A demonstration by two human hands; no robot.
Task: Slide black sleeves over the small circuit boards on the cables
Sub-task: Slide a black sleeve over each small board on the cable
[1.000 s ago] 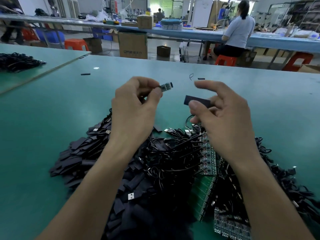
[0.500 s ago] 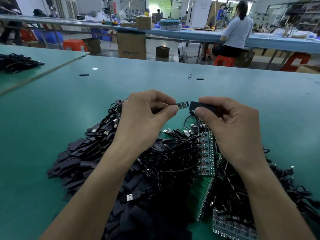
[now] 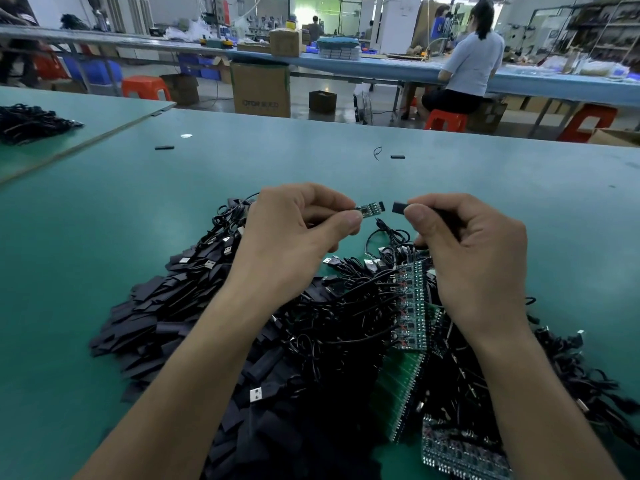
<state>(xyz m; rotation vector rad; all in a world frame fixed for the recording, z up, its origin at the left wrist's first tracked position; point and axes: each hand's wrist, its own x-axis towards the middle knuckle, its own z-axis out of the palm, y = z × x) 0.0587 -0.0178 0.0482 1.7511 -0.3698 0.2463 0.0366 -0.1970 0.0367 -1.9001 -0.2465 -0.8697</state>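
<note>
Since a second ago our hands have dropped and drawn together. Our left hand [image 3: 294, 237] pinches the small circuit board [image 3: 372, 206], which juts out toward three o'clock. Just beside its tip, not touching, the black sleeve [image 3: 398, 207] pokes toward nine o'clock from the pinch of our right hand [image 3: 474, 251].
</note>
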